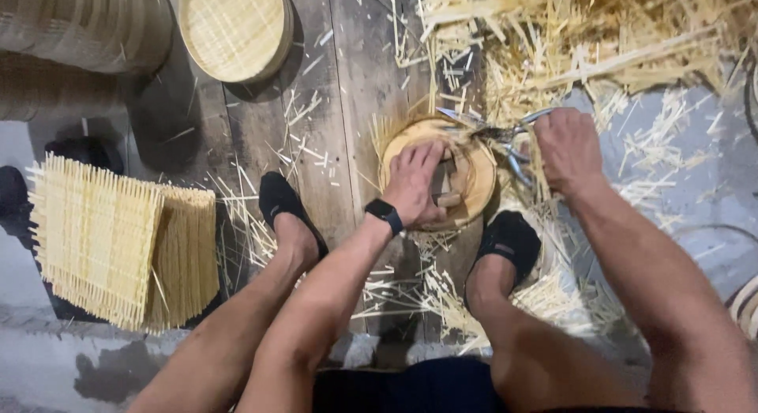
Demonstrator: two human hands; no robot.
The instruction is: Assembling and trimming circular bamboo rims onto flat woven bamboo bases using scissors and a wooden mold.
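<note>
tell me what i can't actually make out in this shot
All in the head view:
- Top of the round disc: partly hidden under the left hand.
- Scissors: grips buried in the right hand, blade tips blurred against the straw.
- Stacked woven rings: cut off by the top and left edges.
- Floor under the bamboo offcuts: covered, not visible.

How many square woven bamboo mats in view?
2: both square pale woven bamboo mats lie stacked at left, the upper one overlapping the lower one. More may be hidden underneath.
</note>
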